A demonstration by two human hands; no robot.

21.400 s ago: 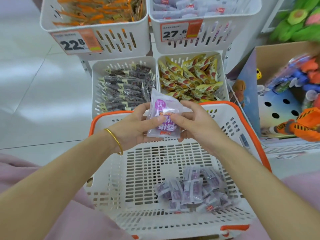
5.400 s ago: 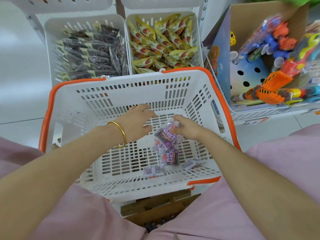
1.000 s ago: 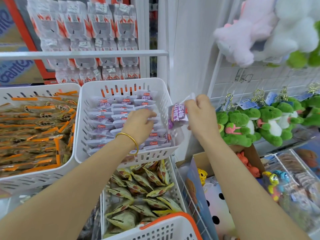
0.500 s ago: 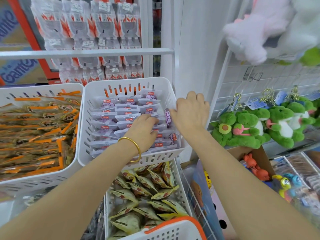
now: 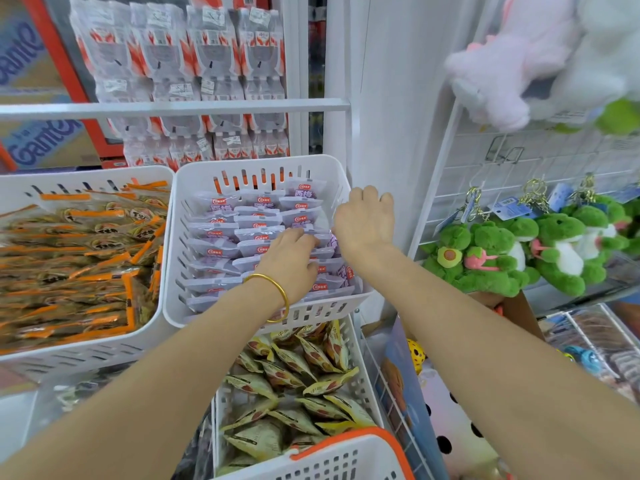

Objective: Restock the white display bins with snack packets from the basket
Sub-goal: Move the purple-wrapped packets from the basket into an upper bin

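Plush frogs (image 5: 485, 271) hang right of white bin (image 5: 258, 162), orange packets (image 5: 86, 237) left.

White bin (image 5: 256, 164), pale purple packets (image 5: 225, 233) — red-badged, orange-rimmed white basket (image 5: 346, 441), green plush frogs (image 5: 485, 271)

White wall pillar (image 5: 381, 98), white metal rack rail (image 5: 173, 107) crossing stacked shrink-wrapped bottle packs (image 5: 180, 57), cardboard box with blue lettering (image 5: 45, 143) at far left, white wire grid panel (image 5: 460, 168) hung with green plush keychains (image 5: 485, 258), pink plush toy (image 5: 502, 64) above, bright even light.
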